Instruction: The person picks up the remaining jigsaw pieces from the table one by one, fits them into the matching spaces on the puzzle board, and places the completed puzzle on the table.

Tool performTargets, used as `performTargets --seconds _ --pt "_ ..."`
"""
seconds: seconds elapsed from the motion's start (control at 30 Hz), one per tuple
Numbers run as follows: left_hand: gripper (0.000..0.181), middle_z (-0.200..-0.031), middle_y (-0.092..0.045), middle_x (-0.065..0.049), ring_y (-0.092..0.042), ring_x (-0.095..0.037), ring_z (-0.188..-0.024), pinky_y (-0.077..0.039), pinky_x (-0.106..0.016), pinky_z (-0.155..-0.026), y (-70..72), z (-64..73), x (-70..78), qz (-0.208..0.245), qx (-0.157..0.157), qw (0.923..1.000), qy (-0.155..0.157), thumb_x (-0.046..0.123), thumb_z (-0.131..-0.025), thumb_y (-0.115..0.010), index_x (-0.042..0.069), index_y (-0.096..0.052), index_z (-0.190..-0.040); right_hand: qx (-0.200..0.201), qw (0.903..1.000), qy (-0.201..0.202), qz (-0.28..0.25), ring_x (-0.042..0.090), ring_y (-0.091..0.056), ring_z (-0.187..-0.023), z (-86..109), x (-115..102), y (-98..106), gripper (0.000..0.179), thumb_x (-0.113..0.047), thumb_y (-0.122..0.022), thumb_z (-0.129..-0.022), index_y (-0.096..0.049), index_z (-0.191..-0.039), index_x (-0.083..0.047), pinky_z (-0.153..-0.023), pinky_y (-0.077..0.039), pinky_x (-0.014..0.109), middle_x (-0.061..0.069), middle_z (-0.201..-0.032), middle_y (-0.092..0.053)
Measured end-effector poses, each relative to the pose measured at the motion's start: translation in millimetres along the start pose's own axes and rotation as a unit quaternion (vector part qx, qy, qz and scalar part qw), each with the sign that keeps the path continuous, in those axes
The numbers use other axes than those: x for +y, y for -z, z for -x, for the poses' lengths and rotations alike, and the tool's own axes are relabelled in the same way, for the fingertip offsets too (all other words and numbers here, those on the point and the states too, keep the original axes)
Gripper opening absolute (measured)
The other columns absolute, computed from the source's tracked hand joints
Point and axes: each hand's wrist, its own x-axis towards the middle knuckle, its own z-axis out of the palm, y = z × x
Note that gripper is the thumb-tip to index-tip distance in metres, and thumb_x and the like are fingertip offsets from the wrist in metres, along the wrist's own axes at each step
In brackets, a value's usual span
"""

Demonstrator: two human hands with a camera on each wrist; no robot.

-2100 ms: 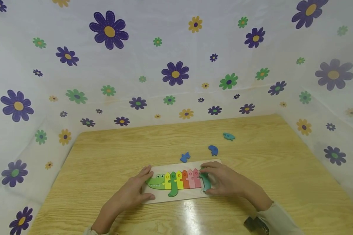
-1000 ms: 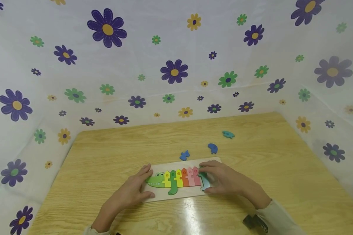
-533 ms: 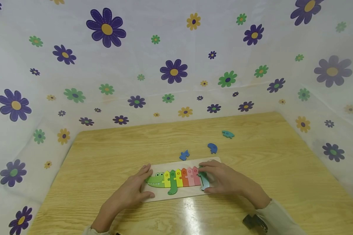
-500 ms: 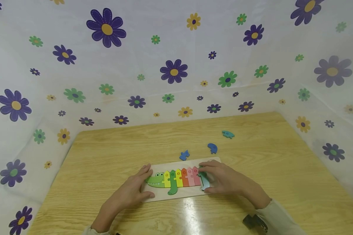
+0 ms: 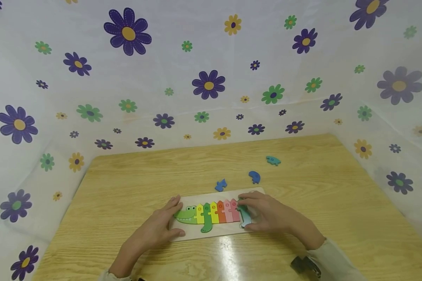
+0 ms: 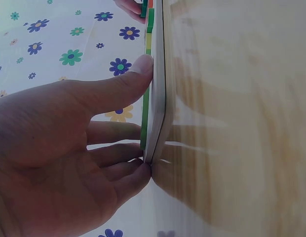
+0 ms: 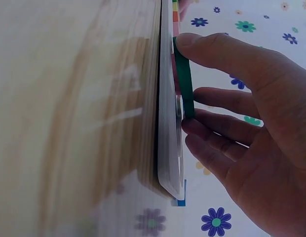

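Observation:
A pale wooden puzzle board (image 5: 225,230) lies flat on the table, with a crocodile inlay. Its green head (image 5: 186,216) and several coloured, numbered pieces (image 5: 220,212) sit in a row. My left hand (image 5: 154,228) grips the board's left end, thumb on its face and the little finger at its edge in the left wrist view. Over the right part, my right hand (image 5: 272,212) pinches a teal-green puzzle piece (image 7: 184,81) between thumb and fingers. That piece stands slightly tilted on the board beside the pink number piece; the fingers partly hide it in the head view.
Beyond the board lie a blue puzzle piece (image 5: 220,185), a curved blue piece (image 5: 254,177) and a teal piece (image 5: 273,160). A black device (image 5: 305,266) is at the right sleeve. Flower-printed white cloth (image 5: 168,70) borders the wooden table (image 5: 144,175) at back and sides.
Since the earliest frame the teal-green piece has tilted slightly under the right hand, its face catching more light. Both hands keep their places; the whole view has shifted a little.

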Motion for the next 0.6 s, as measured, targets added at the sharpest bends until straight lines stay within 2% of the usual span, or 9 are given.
performTargets --seconds 0.27,0.6 --pt "0.083 -0.168 -0.023 -0.016 -0.02 -0.035 -0.155 -0.025 -0.059 -0.121 0.1 0.5 0.7 -0.004 0.003 1.0 0.002 0.028 -0.088 -0.083 -0.005 -0.042 -0.153 0.001 1.0 -0.002 0.003 0.034 -0.052 -0.134 -0.7 -2.5 0.6 0.062 -0.039 -0.086 -0.083 -0.067 -0.134 -0.009 -0.107 -0.048 0.056 0.012 -0.145 -0.057" --pt "0.083 -0.168 -0.023 -0.014 -0.019 -0.033 -0.155 -0.025 -0.058 -0.122 -0.5 -0.6 0.5 -0.009 0.002 0.9999 0.008 0.029 -0.088 -0.083 -0.003 -0.042 -0.154 0.01 0.9999 0.002 0.005 0.033 -0.051 -0.136 -0.6 -1.2 3.0 0.062 -0.038 -0.086 -0.083 -0.067 -0.133 -0.008 -0.11 -0.047 0.053 0.012 -0.145 -0.057"
